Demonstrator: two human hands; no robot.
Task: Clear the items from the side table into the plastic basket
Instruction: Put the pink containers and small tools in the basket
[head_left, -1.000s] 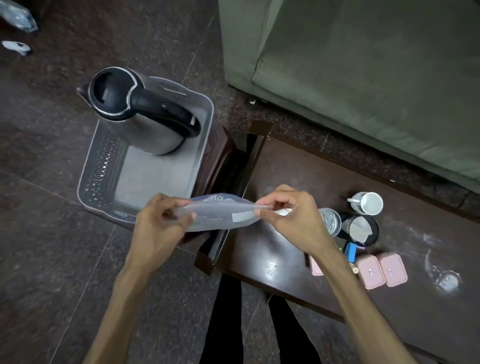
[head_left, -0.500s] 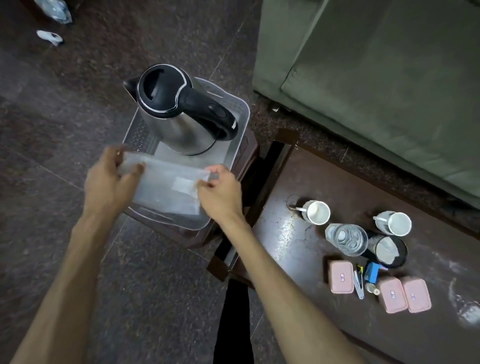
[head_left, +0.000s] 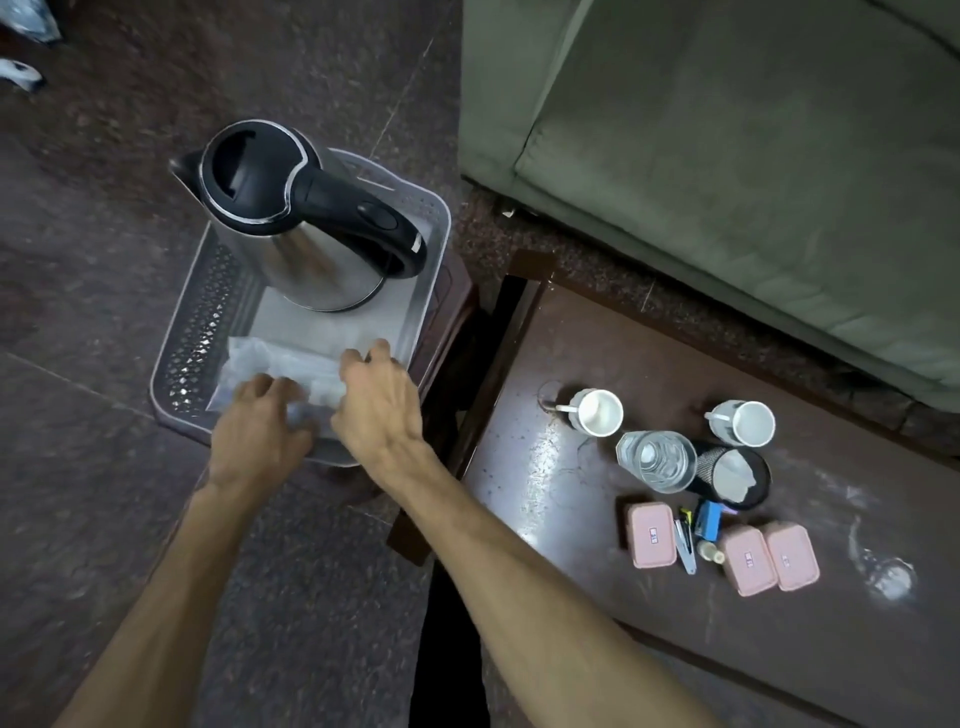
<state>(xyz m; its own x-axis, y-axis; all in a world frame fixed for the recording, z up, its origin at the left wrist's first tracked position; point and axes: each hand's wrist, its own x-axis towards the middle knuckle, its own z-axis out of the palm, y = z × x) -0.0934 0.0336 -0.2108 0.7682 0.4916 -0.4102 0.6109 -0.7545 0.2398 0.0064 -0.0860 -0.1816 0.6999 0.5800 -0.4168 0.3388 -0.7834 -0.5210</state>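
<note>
Dark side table stuff sits right of the basket; right hand nearer, both hands' fingers loose on the pouch.

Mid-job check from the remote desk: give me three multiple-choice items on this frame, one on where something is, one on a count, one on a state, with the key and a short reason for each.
1. Where does the kettle stand?
A. On the side table
B. Inside the plastic basket
C. On the sofa

2. How many pink boxes lie on the side table?
A. Two
B. Three
C. Five

3. What are the left hand and the right hand doing?
A. Both rest on the clear pouch in the basket
B. Both lift a white mug
C. Both hang idle over the floor

Key: 1 B, the kettle's base sits on the basket floor. 2 B, one pink box lies left of the small tools and two more to their right. 3 A, both hands lie on the pouch at the basket's near end.
</note>
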